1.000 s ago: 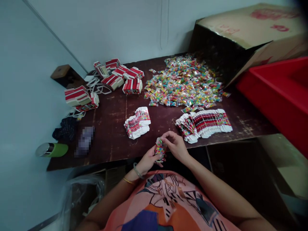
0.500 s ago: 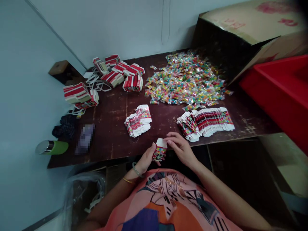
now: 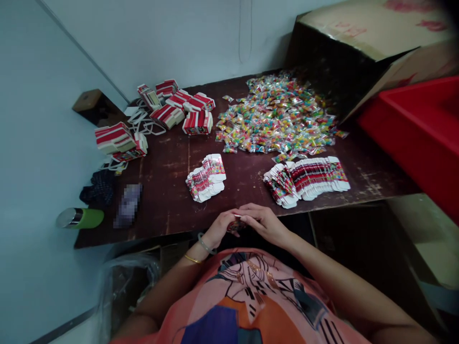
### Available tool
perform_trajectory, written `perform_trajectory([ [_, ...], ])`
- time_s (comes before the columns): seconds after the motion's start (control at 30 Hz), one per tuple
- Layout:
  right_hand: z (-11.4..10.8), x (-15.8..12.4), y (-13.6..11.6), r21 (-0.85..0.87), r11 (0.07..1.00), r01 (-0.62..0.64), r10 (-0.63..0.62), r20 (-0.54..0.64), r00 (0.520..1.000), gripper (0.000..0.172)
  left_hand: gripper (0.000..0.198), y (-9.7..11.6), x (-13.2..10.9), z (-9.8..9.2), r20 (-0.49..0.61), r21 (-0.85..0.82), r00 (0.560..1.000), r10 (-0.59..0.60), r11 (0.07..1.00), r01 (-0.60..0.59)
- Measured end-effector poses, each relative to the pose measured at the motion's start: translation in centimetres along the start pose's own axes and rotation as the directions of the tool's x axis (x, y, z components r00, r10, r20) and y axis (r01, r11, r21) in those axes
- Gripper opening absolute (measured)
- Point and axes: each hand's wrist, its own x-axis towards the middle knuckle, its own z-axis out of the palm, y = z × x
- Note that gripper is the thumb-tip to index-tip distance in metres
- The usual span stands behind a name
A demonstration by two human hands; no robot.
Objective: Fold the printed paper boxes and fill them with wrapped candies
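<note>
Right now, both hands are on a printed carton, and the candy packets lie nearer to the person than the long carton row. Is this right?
Not quite: the head view shows the candy packets farther away than the long carton row. The left hand and right hand are on the printed carton.

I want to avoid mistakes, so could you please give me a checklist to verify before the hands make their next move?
1. Small printed box held: ok, the left hand grips it.
2. Right hand free: not ok, it is at the top of the box.
3. Box top fully closed: cannot tell, the hands cover much of it.
4. Colourful packets available: ok, a heap lies beyond the hands on the table.
5. Fanned cartons available: ok, groups lie to the left and right.
6. Green bottle away from the hands: ok.
</note>
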Motion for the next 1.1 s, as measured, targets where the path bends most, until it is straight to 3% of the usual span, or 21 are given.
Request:
perform_trajectory([
  [0.13,-0.5,0.0,0.3,0.077,0.994,-0.073,0.08,-0.093,0.993,0.022,0.037,0.7,-0.3,-0.5,0.133,-0.004,0.989,0.059,0.998,-0.059],
  [0.2,-0.4,-0.5,0.5,0.041,0.998,-0.042,0.046,-0.105,0.993,0.023,0.04,0.9,-0.7,-0.9,0.193,0.018,0.98,0.052,0.998,-0.056],
  [0.3,0.8,-1.5,1.0,-0.112,0.993,0.026,-0.042,-0.145,0.989,0.031,0.046,0.5,-1.0,-0.7,0.209,-0.001,0.977,-0.044,0.999,0.045],
  [0.37,1.4,-2.4,1.2,-0.148,0.989,-0.014,-0.02,-0.225,0.974,0.032,0.05,-0.1,-1.0,0.5,0.216,-0.035,0.971,-0.101,0.993,0.111],
  [0.43,0.6,-3.8,1.3,-0.097,0.989,-0.108,0.075,-0.297,0.952,0.028,0.05,-0.4,-0.7,1.7,0.251,-0.014,0.962,-0.109,0.993,0.116],
  [0.5,-2.2,-6.1,0.9,-0.072,0.972,-0.225,0.189,-0.338,0.922,0.027,0.045,0.0,0.0,2.0,0.254,0.132,0.967,-0.021,0.991,-0.013],
  [0.57,-6.7,-9.2,0.4,-0.148,0.92,-0.363,0.28,-0.399,0.873,0.029,0.038,1.3,1.0,0.7,0.121,0.424,0.972,0.202,0.875,-0.234],
  [0.6,-9.1,-10.9,0.2,-0.208,0.876,-0.435,0.322,-0.421,0.848,0.03,0.035,2.0,1.5,-0.6,0.012,0.598,0.932,0.362,0.744,-0.296],
  [0.63,-11.2,-12.4,0.0,-0.276,0.829,-0.486,0.341,-0.439,0.831,0.032,0.035,2.7,2.2,-2.1,-0.108,0.756,0.853,0.51,0.599,-0.263],
  [0.67,-12.9,-13.6,-0.1,-0.334,0.794,-0.507,0.319,-0.482,0.816,0.036,0.038,3.2,2.8,-3.7,-0.205,0.869,0.766,0.609,0.474,-0.145],
  [0.7,-14.0,-14.3,-0.1,-0.374,0.767,-0.522,0.296,-0.516,0.804,0.038,0.041,3.6,3.4,-5.1,-0.271,0.927,0.706,0.654,0.376,0.007],
  [0.73,-14.4,-14.5,-0.2,-0.395,0.758,-0.52,0.275,-0.529,0.803,0.038,0.046,3.6,4.0,-6.2,-0.305,0.946,0.684,0.663,0.296,0.134],
  [0.8,-13.2,-12.9,-0.2,-0.391,0.798,-0.459,0.256,-0.47,0.845,0.035,0.051,3.0,5.1,-7.1,-0.255,0.966,0.737,0.626,0.139,0.216],
  [0.87,-10.1,-9.1,-0.1,-0.354,0.876,-0.328,0.228,-0.296,0.927,0.029,0.055,1.8,5.7,-6.4,-0.125,0.99,0.798,0.589,0.019,0.141],
  [0.9,-8.4,-6.5,0.1,-0.347,0.902,-0.259,0.203,-0.188,0.961,0.028,0.056,1.2,5.8,-5.7,-0.066,0.996,0.811,0.581,-0.017,0.093],
  [0.97,-5.3,-0.8,0.8,-0.392,0.91,-0.134,0.104,-0.095,0.99,0.027,0.059,0.3,5.6,-4.2,0.002,0.999,0.811,0.586,-0.046,0.03],
  [1.03,-3.3,4.8,2.1,-0.535,0.831,-0.155,0.068,-0.18,0.981,0.03,0.061,0.0,5.1,-3.4,0.013,0.999,0.799,0.602,-0.039,0.014],
  [1.1,-2.6,9.6,3.6,-0.683,0.649,-0.335,0.146,-0.321,0.936,0.037,0.061,0.2,4.4,-3.4,0.002,1.0,0.786,0.618,-0.019,0.013],
])
